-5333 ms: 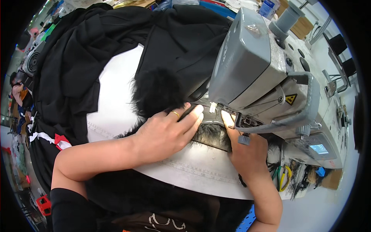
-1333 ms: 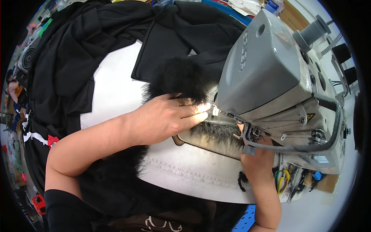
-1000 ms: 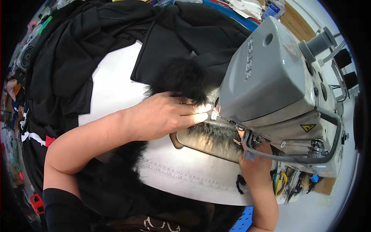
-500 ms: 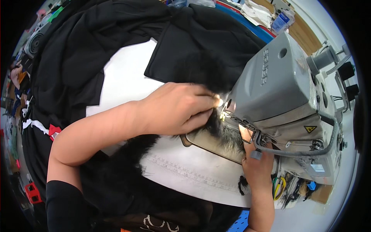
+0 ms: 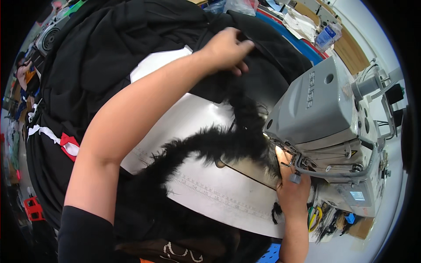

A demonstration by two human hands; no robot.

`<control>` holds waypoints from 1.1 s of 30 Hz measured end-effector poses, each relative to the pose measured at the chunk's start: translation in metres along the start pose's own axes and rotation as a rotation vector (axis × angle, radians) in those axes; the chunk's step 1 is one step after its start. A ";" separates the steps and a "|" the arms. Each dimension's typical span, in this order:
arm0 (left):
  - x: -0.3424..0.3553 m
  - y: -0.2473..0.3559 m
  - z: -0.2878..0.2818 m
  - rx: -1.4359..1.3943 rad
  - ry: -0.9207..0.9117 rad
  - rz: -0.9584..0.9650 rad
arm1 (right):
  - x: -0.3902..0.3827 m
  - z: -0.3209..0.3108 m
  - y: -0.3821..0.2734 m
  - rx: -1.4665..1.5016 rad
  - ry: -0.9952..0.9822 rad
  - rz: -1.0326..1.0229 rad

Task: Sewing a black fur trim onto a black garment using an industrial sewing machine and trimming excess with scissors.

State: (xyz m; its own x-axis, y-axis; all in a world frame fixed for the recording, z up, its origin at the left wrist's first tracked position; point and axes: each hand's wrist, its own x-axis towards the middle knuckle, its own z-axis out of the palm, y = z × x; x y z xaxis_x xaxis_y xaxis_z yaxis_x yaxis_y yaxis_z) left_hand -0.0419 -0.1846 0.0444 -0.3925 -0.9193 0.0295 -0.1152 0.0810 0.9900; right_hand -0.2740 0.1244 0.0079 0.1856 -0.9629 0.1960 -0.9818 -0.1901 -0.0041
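Note:
My left hand is raised beyond the middle of the table, over black cloth, its fingers curled on black material that I cannot tell apart as fur or cloth. A black fur strip runs from below that hand across the white, ruler-marked table to the front left, touching the machine's plate. My right hand is at the grey sewing machine, index finger stretched out beside the fur by the needle area. Its other fingers are partly hidden by the guard and machine parts.
Heaped black fabric covers the left and back. A red-and-white scrap hangs at left. Scissors and fur scraps lie at the front right. Papers and a bottle are behind the machine. A co-worker is at far left.
My left hand has left the needle area, moving far up and away, and the fur now stretches out below it. My right hand stays by the machine. The view has shifted.

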 end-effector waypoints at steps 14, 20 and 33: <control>-0.142 -0.019 0.003 0.925 -0.494 0.939 | 0.024 -0.019 -0.027 0.086 0.022 0.034; -0.173 -0.018 -0.009 1.203 -0.470 1.003 | 0.030 -0.015 -0.017 0.193 -0.032 -0.060; -0.158 -0.015 -0.008 1.309 -0.538 0.965 | 0.022 -0.022 -0.013 0.225 -0.075 -0.129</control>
State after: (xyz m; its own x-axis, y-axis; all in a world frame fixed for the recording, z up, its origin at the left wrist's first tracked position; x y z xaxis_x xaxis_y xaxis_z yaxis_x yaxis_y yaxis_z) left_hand 0.0296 -0.0434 0.0264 -0.9710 -0.1507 0.1855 -0.1762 0.9758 -0.1296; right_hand -0.2580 0.1094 0.0340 0.3195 -0.9378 0.1357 -0.9175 -0.3419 -0.2030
